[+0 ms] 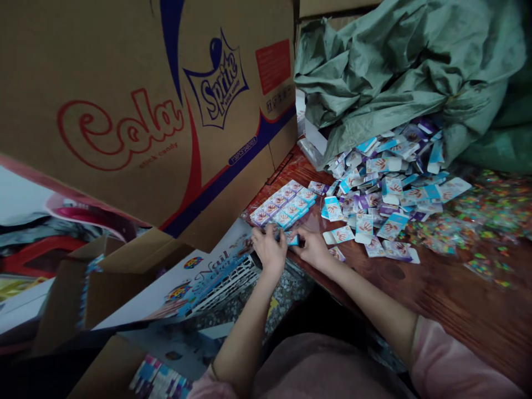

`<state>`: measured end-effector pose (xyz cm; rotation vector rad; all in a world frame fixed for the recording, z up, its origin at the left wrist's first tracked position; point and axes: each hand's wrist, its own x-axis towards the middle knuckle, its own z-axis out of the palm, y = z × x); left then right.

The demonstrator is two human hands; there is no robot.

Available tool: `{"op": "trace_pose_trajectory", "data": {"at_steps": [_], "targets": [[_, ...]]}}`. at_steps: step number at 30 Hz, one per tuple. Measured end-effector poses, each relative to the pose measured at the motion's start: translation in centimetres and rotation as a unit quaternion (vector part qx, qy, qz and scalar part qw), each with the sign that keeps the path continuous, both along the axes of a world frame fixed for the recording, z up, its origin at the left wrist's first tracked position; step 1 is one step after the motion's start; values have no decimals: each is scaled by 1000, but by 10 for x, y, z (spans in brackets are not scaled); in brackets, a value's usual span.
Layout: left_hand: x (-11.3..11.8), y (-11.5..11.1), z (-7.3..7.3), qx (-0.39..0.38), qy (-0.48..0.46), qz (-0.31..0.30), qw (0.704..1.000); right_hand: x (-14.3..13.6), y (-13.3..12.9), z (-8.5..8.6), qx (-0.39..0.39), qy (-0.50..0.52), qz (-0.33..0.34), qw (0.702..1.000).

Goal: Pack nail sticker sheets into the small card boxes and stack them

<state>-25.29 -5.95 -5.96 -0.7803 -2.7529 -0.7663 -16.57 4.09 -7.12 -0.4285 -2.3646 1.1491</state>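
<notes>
At the table's near edge, my left hand (269,250) and my right hand (312,248) meet around one small blue-and-white carton (293,240). My right thumb and fingers pinch its right end. The bent fingers of my left hand close on its left side, hiding much of it. Just beyond them, small purple and blue cartons (282,204) printed with hands lie in neat rows. To the right spreads a loose heap of similar cartons (374,188), several with open flaps.
A large cardboard box (137,100) marked Cola and Sprite stands at the left. A green woven sack (399,72) slumps behind the heap. Small clear packets (477,216) with colourful pieces lie right on the wooden table (461,299). Open boxes (128,277) stand lower left.
</notes>
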Motion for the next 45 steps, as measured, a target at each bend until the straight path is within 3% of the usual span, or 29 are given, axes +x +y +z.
{"op": "trace_pose_trajectory", "data": {"at_steps": [3,13,22,30,38,45], "targets": [[-1,6,2,-24,-6,15,1000,0,0,-1,13,-11,24,1000],[-6,7,1,-47,13,10,999,0,-10,-3,36,-12,-11,999],[-7,3,6,-22,-49,-18,998,7,4,8,-54,-13,-52,997],[-7,-14,13,17,-52,-29,998,3,5,-1,-108,-2,-41,993],[-2,-21,11,43,-50,-48,997,-18,-14,4,7,-14,-59,998],[-1,-21,12,45,-66,-44,996,-28,-18,2,-54,5,-60,997]]}}
